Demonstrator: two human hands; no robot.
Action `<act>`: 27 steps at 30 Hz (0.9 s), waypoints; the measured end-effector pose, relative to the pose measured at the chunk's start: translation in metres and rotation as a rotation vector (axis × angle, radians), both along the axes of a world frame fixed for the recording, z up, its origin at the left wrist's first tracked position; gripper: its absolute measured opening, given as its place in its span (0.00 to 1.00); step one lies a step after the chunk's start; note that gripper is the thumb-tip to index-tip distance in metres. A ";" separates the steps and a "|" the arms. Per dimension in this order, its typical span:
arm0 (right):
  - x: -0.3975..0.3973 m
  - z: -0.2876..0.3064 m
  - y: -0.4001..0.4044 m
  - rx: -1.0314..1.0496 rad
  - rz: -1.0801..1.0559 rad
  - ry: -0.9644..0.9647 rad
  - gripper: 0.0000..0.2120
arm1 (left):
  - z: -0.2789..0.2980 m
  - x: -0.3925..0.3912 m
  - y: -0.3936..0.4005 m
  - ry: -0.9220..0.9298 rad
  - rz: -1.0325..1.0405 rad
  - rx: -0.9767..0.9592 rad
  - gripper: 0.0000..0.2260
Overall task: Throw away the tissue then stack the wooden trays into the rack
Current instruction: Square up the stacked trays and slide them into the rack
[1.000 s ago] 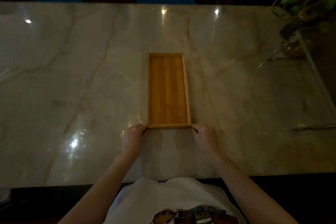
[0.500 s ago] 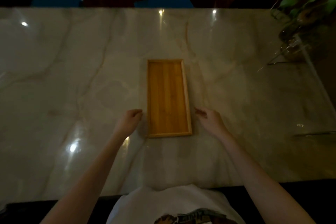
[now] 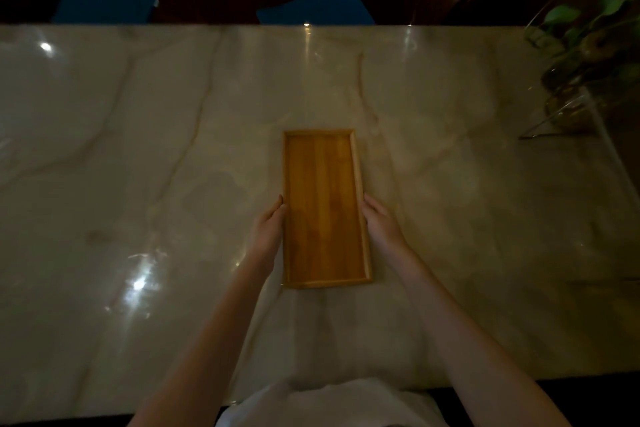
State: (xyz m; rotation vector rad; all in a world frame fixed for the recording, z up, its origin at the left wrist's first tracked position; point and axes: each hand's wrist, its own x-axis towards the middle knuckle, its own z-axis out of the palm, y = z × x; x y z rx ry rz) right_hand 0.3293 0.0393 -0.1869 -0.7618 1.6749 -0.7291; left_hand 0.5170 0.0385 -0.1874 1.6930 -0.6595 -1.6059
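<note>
Both left hand (image 3: 268, 232) and right hand (image 3: 381, 225) flank the wooden tray (image 3: 323, 204), touching it, fingers seemingly straight.

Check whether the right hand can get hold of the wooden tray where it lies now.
Probably yes. The right hand lies against the right long edge of the wooden tray, with nothing between them; the tray sits flat on the table. The left hand is at the opposite edge.

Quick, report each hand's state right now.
Left hand: open, straight fingers against the left edge of the wooden tray.
Right hand: open, straight fingers against its right edge.
</note>
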 end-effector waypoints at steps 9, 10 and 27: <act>-0.009 -0.007 -0.011 0.005 -0.042 -0.080 0.17 | 0.004 0.012 -0.009 0.041 -0.067 0.012 0.18; -0.012 -0.007 -0.017 -0.004 -0.053 -0.078 0.17 | 0.004 0.015 -0.014 0.043 -0.061 0.008 0.17; 0.002 -0.004 -0.067 -0.060 -0.101 -0.339 0.18 | 0.007 -0.005 -0.061 0.050 -0.128 -0.100 0.14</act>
